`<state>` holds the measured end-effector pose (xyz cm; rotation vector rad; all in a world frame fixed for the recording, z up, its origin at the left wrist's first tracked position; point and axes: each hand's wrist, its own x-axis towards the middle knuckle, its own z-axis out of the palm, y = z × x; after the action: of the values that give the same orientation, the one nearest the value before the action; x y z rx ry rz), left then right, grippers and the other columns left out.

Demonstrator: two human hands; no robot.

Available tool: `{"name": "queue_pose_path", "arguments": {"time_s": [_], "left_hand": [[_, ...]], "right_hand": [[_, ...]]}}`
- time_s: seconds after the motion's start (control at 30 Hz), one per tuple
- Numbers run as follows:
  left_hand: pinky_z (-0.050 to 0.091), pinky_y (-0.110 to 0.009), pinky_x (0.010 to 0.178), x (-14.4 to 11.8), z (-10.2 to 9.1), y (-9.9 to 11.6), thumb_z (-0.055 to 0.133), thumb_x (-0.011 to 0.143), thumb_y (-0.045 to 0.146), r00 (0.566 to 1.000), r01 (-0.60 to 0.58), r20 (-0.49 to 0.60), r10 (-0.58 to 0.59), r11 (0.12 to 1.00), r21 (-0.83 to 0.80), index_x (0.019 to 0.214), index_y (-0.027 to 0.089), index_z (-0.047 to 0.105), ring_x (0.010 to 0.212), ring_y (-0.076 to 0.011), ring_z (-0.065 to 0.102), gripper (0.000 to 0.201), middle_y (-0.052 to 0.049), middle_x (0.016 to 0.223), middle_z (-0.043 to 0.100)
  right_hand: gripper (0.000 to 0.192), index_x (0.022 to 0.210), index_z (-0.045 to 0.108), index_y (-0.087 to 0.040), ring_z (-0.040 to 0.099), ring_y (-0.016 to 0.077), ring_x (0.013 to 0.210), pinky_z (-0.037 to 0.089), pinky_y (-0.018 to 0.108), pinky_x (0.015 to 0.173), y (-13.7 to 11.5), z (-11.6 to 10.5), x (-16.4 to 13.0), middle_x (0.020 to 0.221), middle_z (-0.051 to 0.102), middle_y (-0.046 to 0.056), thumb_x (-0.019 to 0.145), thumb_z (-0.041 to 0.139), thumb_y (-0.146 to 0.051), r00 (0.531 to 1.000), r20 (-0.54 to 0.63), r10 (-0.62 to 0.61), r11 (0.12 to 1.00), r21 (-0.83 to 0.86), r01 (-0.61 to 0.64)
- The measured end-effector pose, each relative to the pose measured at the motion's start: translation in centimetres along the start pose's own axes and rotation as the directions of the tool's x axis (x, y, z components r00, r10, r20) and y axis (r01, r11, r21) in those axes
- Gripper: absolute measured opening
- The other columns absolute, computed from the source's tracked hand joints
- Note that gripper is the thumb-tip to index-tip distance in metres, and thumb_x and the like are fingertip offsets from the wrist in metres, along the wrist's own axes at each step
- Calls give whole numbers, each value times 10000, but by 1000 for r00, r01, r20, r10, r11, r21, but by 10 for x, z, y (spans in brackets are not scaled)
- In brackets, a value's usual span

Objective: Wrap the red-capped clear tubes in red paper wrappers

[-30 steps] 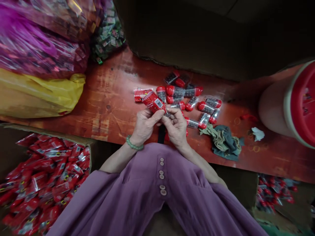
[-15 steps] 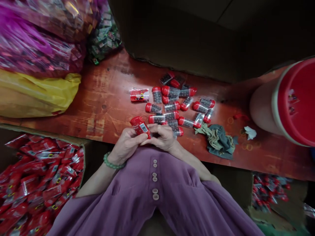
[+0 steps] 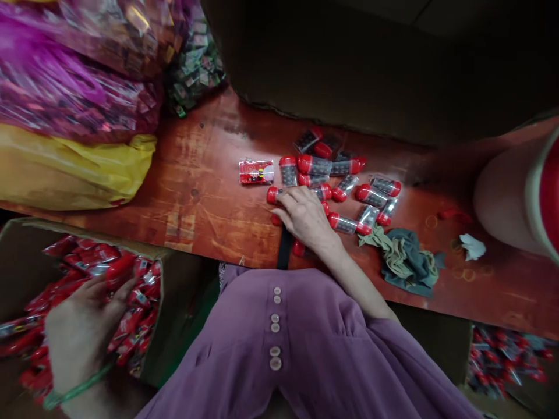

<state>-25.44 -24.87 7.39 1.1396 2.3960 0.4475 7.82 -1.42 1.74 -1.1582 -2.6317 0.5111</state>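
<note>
My left hand (image 3: 82,326) is down in the cardboard box at lower left, a little blurred, its fingers closed about a red packet (image 3: 120,270). Around it lie many similar shiny red packets (image 3: 85,256). On the red tabletop my right hand (image 3: 305,215) rests over small clear tubes with red ends and dark beads inside. Its thumb and fingers are apart, touching a tube (image 3: 272,195) whose red end sticks out; the palm hides other tubes. Beyond the fingers, several more tubes (image 3: 314,165) lie loosely grouped. A flat red printed packet (image 3: 256,172) lies left of them.
Stuffed pink and yellow bags (image 3: 74,169) fill the table's left end. A large dark carton (image 3: 349,99) stands at the back. Right of the tubes are a crumpled grey-green cloth (image 3: 408,262), a white scrap (image 3: 472,247) and a pale bucket (image 3: 502,192). Another box of tubes (image 3: 506,358) sits lower right.
My hands have parted from the red packet they held together above my lap. The left has dropped into the box at left; the right has moved forward onto the tubes.
</note>
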Motion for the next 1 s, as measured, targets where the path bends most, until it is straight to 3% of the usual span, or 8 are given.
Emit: {"name": "queue_pose_path", "arguments": {"time_s": [0.1, 0.2, 0.27, 0.33, 0.47, 0.6, 0.77, 1.0], "left_hand": [[396, -391, 587, 9, -2, 2, 677, 735, 631, 970, 127, -241, -33, 912, 389, 733, 293, 599, 938, -425, 665, 347, -17, 633, 524], [524, -529, 737, 32, 26, 47, 638, 844, 549, 915, -161, -311, 258, 938, 306, 1125, 396, 666, 996, -380, 670, 320, -10, 973, 724], [536, -520, 912, 56, 58, 88, 665, 882, 413, 842, -447, -267, 468, 884, 138, 1210, 328, 674, 1046, -323, 672, 339, -34, 1159, 722], [547, -447, 900, 80, 93, 128, 641, 917, 349, 710, -666, -246, 660, 743, 73, 1152, 254, 704, 992, -270, 676, 261, -60, 1100, 731], [503, -452, 986, 116, 146, 182, 513, 989, 304, 610, -789, -33, 792, 610, 74, 1226, 132, 653, 1133, -289, 590, 325, -167, 1236, 662], [499, -418, 930, 131, 165, 191, 437, 1005, 242, 588, -801, 21, 809, 578, 159, 1129, 136, 692, 1048, -275, 568, 302, -160, 1165, 659], [493, -351, 782, 138, 167, 184, 447, 1007, 243, 528, -828, -55, 847, 529, 187, 993, 180, 735, 856, -223, 547, 295, -97, 937, 682], [498, -324, 737, 148, 165, 183, 602, 945, 358, 575, -818, -123, 809, 573, -54, 793, 178, 726, 787, -189, 587, 266, -78, 848, 692]], "right_hand": [[273, 1142, 657, -135, 551, 304, 1036, 438, 446, 904, 3, 5, 13, 1142, 661, 153, 933, 646, -310, 995, 67, 67, 993, -99, -61], [260, 1144, 656, -125, 539, 310, 1026, 417, 455, 901, 1, 10, 20, 1127, 660, 157, 946, 619, -289, 993, 81, 82, 984, -163, -68], [274, 1178, 644, -115, 537, 308, 1012, 409, 454, 881, 2, 13, 21, 1142, 660, 166, 973, 563, -278, 994, 86, 67, 980, -191, -49], [311, 1230, 621, -108, 533, 305, 1015, 398, 454, 876, 5, 16, 21, 1170, 656, 175, 1010, 483, -279, 996, 79, 44, 980, -196, -28], [347, 1187, 633, -122, 541, 287, 983, 388, 443, 876, 14, 17, 17, 1073, 676, 163, 1047, 344, -251, 995, 62, 74, 991, -117, -67], [341, 1119, 639, -149, 576, 260, 934, 422, 409, 855, 23, 11, 12, 1010, 686, 134, 1051, 333, -283, 990, 4, 141, 979, 150, -140], [326, 1104, 624, -199, 631, 178, 858, 492, 327, 806, 32, 4, 8, 975, 701, 55, 1051, 378, -406, 951, -130, 282, 784, 603, -150], [327, 1073, 664, -220, 656, 157, 901, 522, 326, 855, 38, 1, 7, 982, 721, 24, 1016, 462, -471, 928, -101, 359, 644, 746, -168]]}}
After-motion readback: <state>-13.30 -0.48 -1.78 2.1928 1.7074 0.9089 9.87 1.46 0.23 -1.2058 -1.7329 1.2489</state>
